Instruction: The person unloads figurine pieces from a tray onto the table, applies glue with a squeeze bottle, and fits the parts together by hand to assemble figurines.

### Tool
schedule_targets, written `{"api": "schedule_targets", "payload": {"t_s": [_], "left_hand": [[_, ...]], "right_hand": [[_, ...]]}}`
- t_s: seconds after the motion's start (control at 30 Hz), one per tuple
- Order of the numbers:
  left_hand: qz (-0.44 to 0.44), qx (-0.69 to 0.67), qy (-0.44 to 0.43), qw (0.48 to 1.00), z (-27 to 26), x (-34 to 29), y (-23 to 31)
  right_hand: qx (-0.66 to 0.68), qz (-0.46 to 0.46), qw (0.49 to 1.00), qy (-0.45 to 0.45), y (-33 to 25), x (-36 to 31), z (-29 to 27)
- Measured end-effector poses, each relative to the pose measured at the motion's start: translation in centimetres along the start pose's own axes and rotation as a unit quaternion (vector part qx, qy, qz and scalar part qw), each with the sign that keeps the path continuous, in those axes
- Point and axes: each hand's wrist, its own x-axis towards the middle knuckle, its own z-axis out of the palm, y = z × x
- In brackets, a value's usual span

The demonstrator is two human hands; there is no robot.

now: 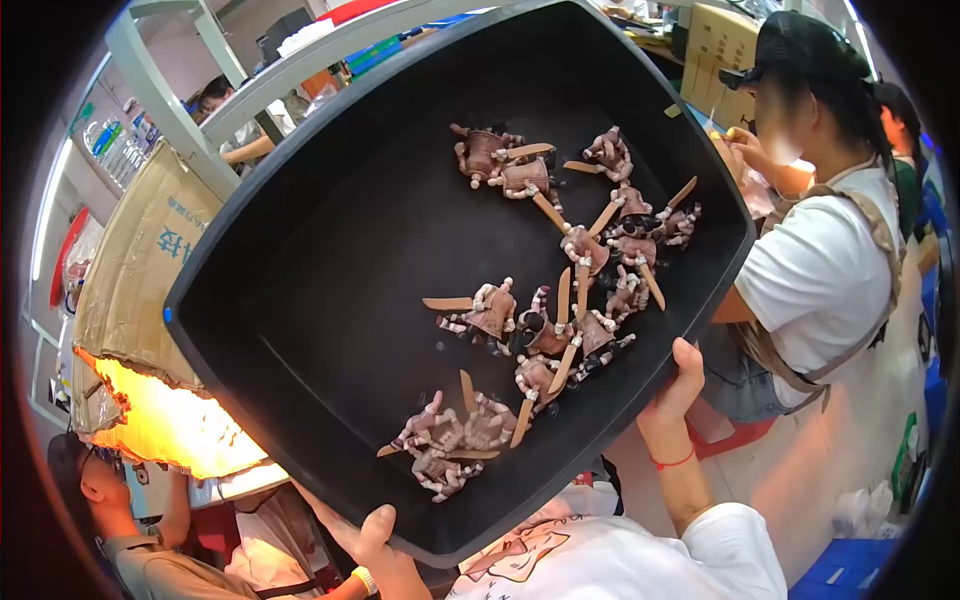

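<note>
A large black plastic tray (330,250) is held up in front of me, tilted in view. My left hand (370,535) grips its near rim at the lower left, thumb over the edge. On the right side, my right hand (675,385) holds the rim with the thumb up along it. The fingers of both hands are mostly hidden beneath the tray. Several small toy figures (492,310) with brownish-pink bodies and tan blades lie loosely inside, mostly toward the right and near sides. One cluster of paler figures (450,430) rests near the front corner.
A co-worker in a white shirt (815,250) and dark cap stands close on the right. Another person (150,535) sits at lower left, by brightly lit cardboard (170,420). A grey metal frame (170,95) rises behind the tray. A cardboard box (715,60) stands at the back right.
</note>
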Motion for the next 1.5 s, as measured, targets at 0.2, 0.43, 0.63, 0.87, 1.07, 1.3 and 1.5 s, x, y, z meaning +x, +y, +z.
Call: {"api": "schedule_targets", "payload": {"t_s": [0.2, 0.43, 0.63, 0.87, 1.07, 1.3, 1.5], "left_hand": [[-0.009, -0.016, 0.045, 0.999, 0.6, -1.3, -0.1], [0.041, 0.054, 0.065, 0.996, -0.7, -2.0, 0.1], [0.045, 0.22, 0.043, 0.973, -9.4, -6.9, -1.5], [0.004, 0.083, 0.005, 0.997, -7.9, -8.8, 0.8], [0.002, -0.002, 0.2, 0.98, -6.8, -13.0, 6.2], [0.046, -0.097, 0.271, 0.956, -10.9, -17.3, 10.2], [0.021, -0.105, 0.373, 0.922, -18.1, -25.5, 6.7]], "right_hand": [[0.008, -0.012, 1.0, -0.02, 0.1, -0.8, -1.2], [0.03, 0.022, 0.999, -0.017, 1.6, -0.9, -2.4], [0.048, 0.062, 0.996, 0.046, 1.7, -4.1, -5.2], [-0.125, 0.308, 0.874, -0.353, 4.3, -2.2, -15.8], [-0.165, 0.319, 0.726, -0.586, 1.2, -1.4, -4.3], [-0.212, 0.256, 0.509, -0.794, 0.2, 0.5, 2.0], [-0.187, 0.219, 0.244, -0.926, 8.7, -7.5, 6.5]]}}
